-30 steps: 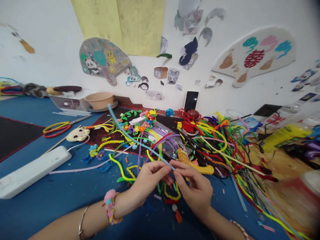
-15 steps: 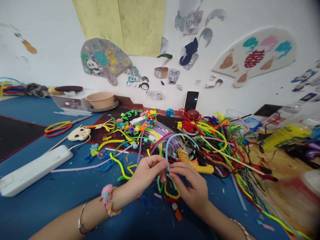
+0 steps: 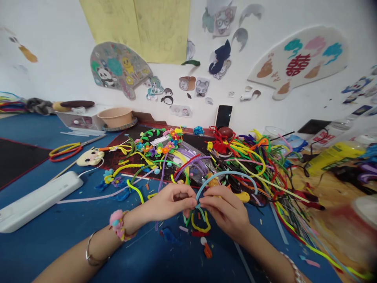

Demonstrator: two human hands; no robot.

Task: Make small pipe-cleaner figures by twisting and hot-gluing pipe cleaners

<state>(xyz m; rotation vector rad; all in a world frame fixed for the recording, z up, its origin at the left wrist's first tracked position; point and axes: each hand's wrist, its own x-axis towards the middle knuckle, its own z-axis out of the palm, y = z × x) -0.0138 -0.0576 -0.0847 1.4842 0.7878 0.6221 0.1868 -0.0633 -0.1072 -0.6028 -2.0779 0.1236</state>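
A light blue pipe cleaner arches up from between my fingertips and curves over to the right. My left hand pinches it near its lower end, thumb against fingers. Close beside, my right hand pinches the same piece, the two hands' fingertips almost touching. Just below the fingers, a yellow bent pipe cleaner and some green loops are partly hidden by the hands. Behind my hands lie purple pipe cleaners and a ring of small colourful flowers.
Scissors, a doll-face piece and a white power strip lie at left. A tangled heap of pipe cleaners spreads at right, near a yellow bottle. A bowl and a phone are by the wall.
The light blue pipe cleaner's arch has swung lower and farther right. My left hand has shifted slightly left, and my right hand has turned a little. The whole view has moved slightly.
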